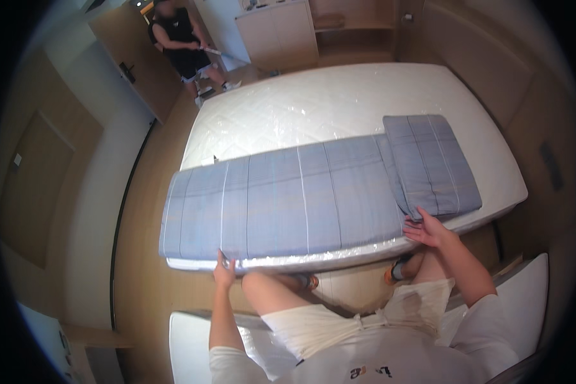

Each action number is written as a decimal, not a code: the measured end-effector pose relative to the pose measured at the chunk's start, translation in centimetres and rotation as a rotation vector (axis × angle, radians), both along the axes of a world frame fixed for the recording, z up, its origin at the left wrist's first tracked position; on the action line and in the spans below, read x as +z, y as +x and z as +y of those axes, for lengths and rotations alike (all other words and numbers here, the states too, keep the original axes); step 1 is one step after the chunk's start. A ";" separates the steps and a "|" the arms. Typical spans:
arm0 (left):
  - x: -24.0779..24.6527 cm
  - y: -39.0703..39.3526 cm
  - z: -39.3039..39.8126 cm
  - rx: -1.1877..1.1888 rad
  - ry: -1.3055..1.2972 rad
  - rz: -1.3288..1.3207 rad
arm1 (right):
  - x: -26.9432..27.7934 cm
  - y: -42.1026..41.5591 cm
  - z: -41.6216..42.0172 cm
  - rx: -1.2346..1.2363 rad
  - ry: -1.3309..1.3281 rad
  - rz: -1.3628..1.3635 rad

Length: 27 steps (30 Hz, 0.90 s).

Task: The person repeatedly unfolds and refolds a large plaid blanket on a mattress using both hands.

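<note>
A long, folded blue-grey quilt [273, 206] with thin white and dark lines lies along the near side of a white mattress [288, 115]. On its right end rests a smaller flat piece of the same fabric [434, 163]; whether it is a pillow or a folded-over part, I cannot tell. My left hand [224, 274] is at the quilt's near left edge, its thumb upward against the mattress rim; its grip is unclear. My right hand [429, 231] touches the near left corner of the smaller piece, palm up and fingers spread. Shiny plastic covers the mattress.
Behind me, another plastic-wrapped white mattress [189, 336] lies close to my legs. A person [182, 45] holding a long-handled tool [225, 54] stands beyond the bed by an open door [134, 62]. A low cabinet [278, 36] and a padded headboard [480, 53] border the bed.
</note>
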<state>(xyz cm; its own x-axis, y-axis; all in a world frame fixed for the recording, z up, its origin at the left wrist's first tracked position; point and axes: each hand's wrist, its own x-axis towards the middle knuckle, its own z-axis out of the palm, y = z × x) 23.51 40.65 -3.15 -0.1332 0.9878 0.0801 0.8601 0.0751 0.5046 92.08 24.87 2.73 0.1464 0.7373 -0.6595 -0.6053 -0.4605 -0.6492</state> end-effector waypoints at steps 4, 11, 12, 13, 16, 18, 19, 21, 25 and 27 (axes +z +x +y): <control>1.8 6.0 0.1 0.086 -0.091 0.297 | 8.3 9.8 1.5 -0.196 -0.043 -0.726; 7.3 22.1 2.6 -0.504 -0.217 0.248 | 6.5 15.8 2.2 -0.138 0.030 -1.645; 7.4 24.3 3.2 -0.545 -0.315 0.290 | 4.5 13.8 2.2 0.070 -0.012 -1.789; 7.3 26.0 3.6 -0.578 -0.381 0.343 | 2.8 11.7 2.4 0.267 -0.034 -1.951; 7.0 28.9 4.4 -0.545 -0.568 0.547 | 0.9 7.2 4.8 0.549 0.163 -1.881; 6.9 29.2 4.9 -0.551 -0.616 0.569 | 0.7 5.4 8.4 0.567 0.105 -1.715; 6.9 29.2 5.1 -0.562 -0.623 0.562 | 0.8 4.8 10.3 0.548 0.114 -1.653; 7.1 29.1 5.5 -0.572 -0.646 0.580 | 0.6 4.1 14.6 0.545 0.153 -1.761; 7.6 30.0 6.4 -0.565 -0.689 0.663 | -0.4 3.8 23.6 0.567 0.091 -1.986; 7.7 30.6 6.7 -0.571 -0.699 0.692 | -0.9 3.8 27.2 0.473 0.227 -2.162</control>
